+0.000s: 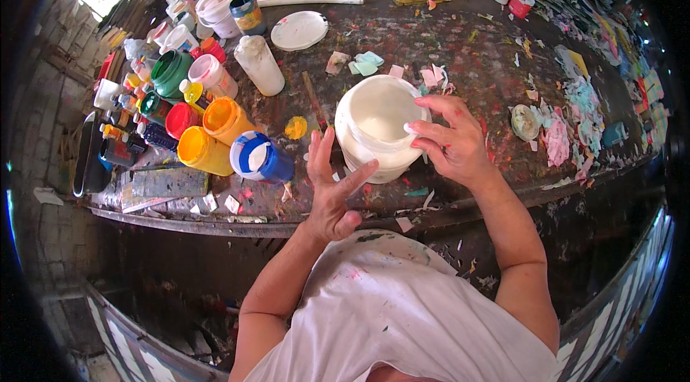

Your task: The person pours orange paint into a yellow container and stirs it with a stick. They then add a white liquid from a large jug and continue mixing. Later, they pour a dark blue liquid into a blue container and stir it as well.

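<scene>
Dead ahead, twelve o'clock from the wearer's chest, stands the white wide-mouthed jar (392,159), upright near the front edge of the counter (467,37), where both hands can plainly reach it! Its mouth is uncovered, pale inside, and at eleven o'clock from it lies a white round lid (300,30), laid flat, perhaps to keep it out of the way. Around nine o'clock sit the paint jars, close within left-hand reach, it seems: blue jar (277,160), yellow jar (207,155), orange jar (226,122), open tops all. A thin stick (314,98) lies at ten o'clock, and crumpled scraps (557,139) lie over at three, well apart. Look at the right hand (454,139): fingertips bunched at the jar's three o'clock rim, likely to steady it, though I cannot tell whether that grip is truly clamped on the plastic. Elbow bent outward, forearm slanting in from five o'clock, wrist high beside the rim. And the left hand (334,184)? Grip wide apart, nothing held, fingers fanned at the jar's seven-to-eight o'clock side, thumb low, forearm climbing from seven; whether a fingertip brushes the wall, this angle hides.
</scene>
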Demonstrator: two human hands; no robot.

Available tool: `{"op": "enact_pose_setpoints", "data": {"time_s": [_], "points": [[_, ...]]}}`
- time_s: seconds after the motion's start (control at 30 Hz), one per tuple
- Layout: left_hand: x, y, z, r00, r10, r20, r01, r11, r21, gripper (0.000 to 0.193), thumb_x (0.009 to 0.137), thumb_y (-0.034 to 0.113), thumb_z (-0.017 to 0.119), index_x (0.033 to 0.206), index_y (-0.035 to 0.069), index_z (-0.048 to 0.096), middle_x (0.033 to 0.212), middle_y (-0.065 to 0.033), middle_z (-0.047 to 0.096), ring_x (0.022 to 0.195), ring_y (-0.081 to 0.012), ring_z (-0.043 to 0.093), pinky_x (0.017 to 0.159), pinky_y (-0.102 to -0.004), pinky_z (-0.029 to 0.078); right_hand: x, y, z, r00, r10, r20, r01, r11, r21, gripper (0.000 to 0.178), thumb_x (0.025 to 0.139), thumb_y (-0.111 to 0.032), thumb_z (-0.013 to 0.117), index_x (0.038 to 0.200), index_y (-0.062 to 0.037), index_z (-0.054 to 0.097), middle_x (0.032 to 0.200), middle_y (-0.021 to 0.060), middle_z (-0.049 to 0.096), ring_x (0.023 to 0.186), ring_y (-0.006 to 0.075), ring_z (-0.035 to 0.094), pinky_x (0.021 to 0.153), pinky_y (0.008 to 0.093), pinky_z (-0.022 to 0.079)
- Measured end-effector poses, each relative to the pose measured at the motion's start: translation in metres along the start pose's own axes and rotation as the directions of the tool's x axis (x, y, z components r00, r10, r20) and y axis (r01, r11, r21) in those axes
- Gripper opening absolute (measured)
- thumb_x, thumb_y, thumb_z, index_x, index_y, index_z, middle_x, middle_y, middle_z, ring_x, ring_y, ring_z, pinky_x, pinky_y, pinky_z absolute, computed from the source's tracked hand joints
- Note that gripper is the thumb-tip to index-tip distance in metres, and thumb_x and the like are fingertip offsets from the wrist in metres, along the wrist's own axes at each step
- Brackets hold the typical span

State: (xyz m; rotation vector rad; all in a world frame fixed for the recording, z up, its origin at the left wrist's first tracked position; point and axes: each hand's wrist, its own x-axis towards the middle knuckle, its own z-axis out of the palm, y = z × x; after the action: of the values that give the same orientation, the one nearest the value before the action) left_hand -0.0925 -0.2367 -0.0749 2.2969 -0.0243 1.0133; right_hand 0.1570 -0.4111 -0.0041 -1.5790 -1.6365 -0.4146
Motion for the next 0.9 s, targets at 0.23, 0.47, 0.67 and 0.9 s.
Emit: {"op": "enact_pose_setpoints", "data": {"time_s": [0.23, 0.47, 0.67, 0.9], "points": [[0.097, 0.028, -0.035, 0.990, -0.064, 0.124, -0.018, 0.821, 0.570, 0.096, 0.098, 0.091, 0.053, 0.154, 0.016, 0.071, 0.184, -0.0276, 0.026, 0.172, -0.0536, 0.012, 0.137, -0.0698, 0.005, -0.007, -0.005, 0.006, 0.997, -0.020, -0.071, 0.017, 0.999, -0.043, 0.047, 0.082, -0.009, 0.094, 0.126, -0.0188, 0.084, 0.136, 0.0129, 0.073, 0.117, 0.0381, 0.075, 0.096, 0.0487, 0.063], [0.125, 0.049, -0.070, 0.829, -0.158, 0.537, -0.254, 0.749, 0.612, 0.085, 0.079, 0.066, 0.091, 0.152, 0.027, 0.072, 0.184, -0.0145, 0.035, 0.173, -0.0463, 0.020, 0.137, -0.0708, 0.015, -0.021, -0.005, 0.012, 0.985, -0.121, -0.127, 0.096, 0.977, -0.189, 0.045, 0.085, -0.013, 0.091, 0.129, -0.0201, 0.083, 0.134, 0.0111, 0.072, 0.117, 0.0377, 0.075, 0.095, 0.0496, 0.065], [0.065, 0.031, -0.075, 0.953, 0.002, 0.303, -0.164, 0.844, 0.510, 0.080, 0.077, 0.038, 0.100, 0.149, 0.019, 0.071, 0.176, -0.0173, 0.047, 0.167, -0.0454, 0.035, 0.135, -0.0697, 0.025, -0.018, 0.000, 0.007, 0.974, -0.183, -0.133, 0.154, 0.967, -0.202, 0.042, 0.085, -0.017, 0.091, 0.127, -0.0196, 0.083, 0.136, 0.0116, 0.073, 0.119, 0.0362, 0.076, 0.094, 0.0474, 0.064], [-0.015, -0.006, 0.019, 0.871, -0.490, -0.026, 0.489, 0.872, -0.028, 0.157, 0.065, 0.015, 0.111, 0.177, -0.004, 0.003, 0.179, -0.0304, 0.031, 0.165, -0.0438, 0.038, 0.137, -0.0524, 0.034, -0.009, -0.012, 0.000, 0.990, -0.105, -0.094, 0.082, 0.972, -0.219, 0.043, 0.082, -0.017, 0.094, 0.123, -0.0179, 0.080, 0.143, 0.0130, 0.072, 0.125, 0.0378, 0.074, 0.097, 0.0482, 0.062]]}}
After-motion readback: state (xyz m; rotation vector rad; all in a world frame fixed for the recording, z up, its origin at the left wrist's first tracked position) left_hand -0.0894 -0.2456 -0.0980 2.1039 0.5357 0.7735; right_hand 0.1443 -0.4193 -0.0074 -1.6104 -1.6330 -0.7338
